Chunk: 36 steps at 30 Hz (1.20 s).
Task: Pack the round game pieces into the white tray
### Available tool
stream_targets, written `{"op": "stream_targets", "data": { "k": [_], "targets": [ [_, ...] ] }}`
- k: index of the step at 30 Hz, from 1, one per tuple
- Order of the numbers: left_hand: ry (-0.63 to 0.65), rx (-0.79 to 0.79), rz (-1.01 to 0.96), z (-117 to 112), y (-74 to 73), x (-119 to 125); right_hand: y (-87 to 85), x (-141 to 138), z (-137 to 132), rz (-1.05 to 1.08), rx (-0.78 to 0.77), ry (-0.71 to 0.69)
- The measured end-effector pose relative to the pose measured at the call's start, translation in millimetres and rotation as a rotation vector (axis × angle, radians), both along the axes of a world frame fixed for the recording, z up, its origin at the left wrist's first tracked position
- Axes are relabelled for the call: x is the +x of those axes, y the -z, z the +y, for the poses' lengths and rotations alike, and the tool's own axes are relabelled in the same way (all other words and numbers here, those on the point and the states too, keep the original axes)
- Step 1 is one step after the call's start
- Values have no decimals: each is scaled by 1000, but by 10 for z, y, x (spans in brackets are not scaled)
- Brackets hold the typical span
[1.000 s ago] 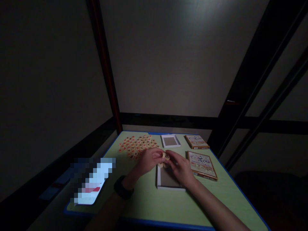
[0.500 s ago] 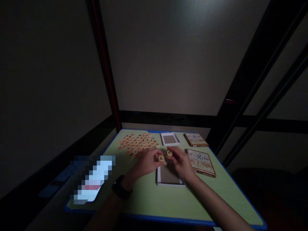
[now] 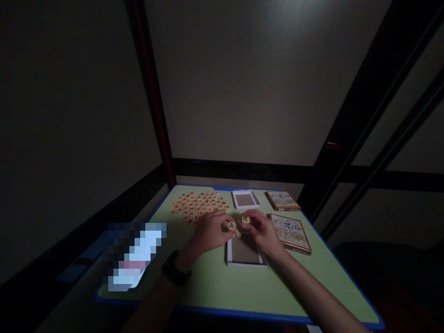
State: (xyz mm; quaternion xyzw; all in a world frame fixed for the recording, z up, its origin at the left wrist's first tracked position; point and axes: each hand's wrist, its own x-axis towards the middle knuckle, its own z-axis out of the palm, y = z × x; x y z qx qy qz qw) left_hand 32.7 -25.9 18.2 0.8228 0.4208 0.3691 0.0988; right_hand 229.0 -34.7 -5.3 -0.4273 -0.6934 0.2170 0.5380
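Observation:
My left hand [image 3: 211, 230] is closed on a small round wooden game piece [image 3: 231, 225] held at its fingertips. My right hand [image 3: 264, 232] pinches a second round piece [image 3: 245, 219] just beside it. Both hands hover over the far end of an open white box tray [image 3: 245, 254] with a brown bottom. A third small piece [image 3: 238, 233] shows just below the two, and whether it is held I cannot tell. Several more round pieces [image 3: 197, 206] with red and dark marks lie spread on the green table [image 3: 222, 286] to the left.
A smaller white box tray [image 3: 245, 199] lies at the table's far side. Two printed box lids [image 3: 290, 227] [image 3: 282, 200] lie at the right. A lit phone screen [image 3: 133, 256], blurred, sits at the table's left corner. Dark beams and a wall rise behind.
My hands, pressed together over one clump of pieces a second ago, have parted slightly, and each now shows one round piece at its fingertips. The view shifted a little.

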Motion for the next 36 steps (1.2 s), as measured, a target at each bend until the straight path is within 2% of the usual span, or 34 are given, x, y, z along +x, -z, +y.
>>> {"op": "stream_targets", "data": {
  "k": [2, 4, 6, 9, 13, 18, 27, 36],
  "targets": [
    [-156, -35, -54, 54, -18, -26, -67, 8, -60, -131, -13, 2],
    [-305, -96, -106, 114, -8, -45, -120, 11, -122, -268, -38, -58],
    [-363, -178, -124, 161, 27, -52, -146, 5, -176, -386, -29, -161],
    [-335, -265, -74, 184, 96, -35, -122, -20, -224, -566, 64, -257],
    [-273, -306, -10, 162, 149, 4, -7, -63, -220, -744, 167, -165],
    [-235, -341, -27, 153, 167, 23, 99, -95, -170, -806, 166, -135],
    [-123, -374, -9, 133, 202, 23, 99, -62, -147, -813, 137, -194],
    [-161, -319, -39, 167, 235, 18, 58, -69, -185, -815, 136, -142]
  ]
}}
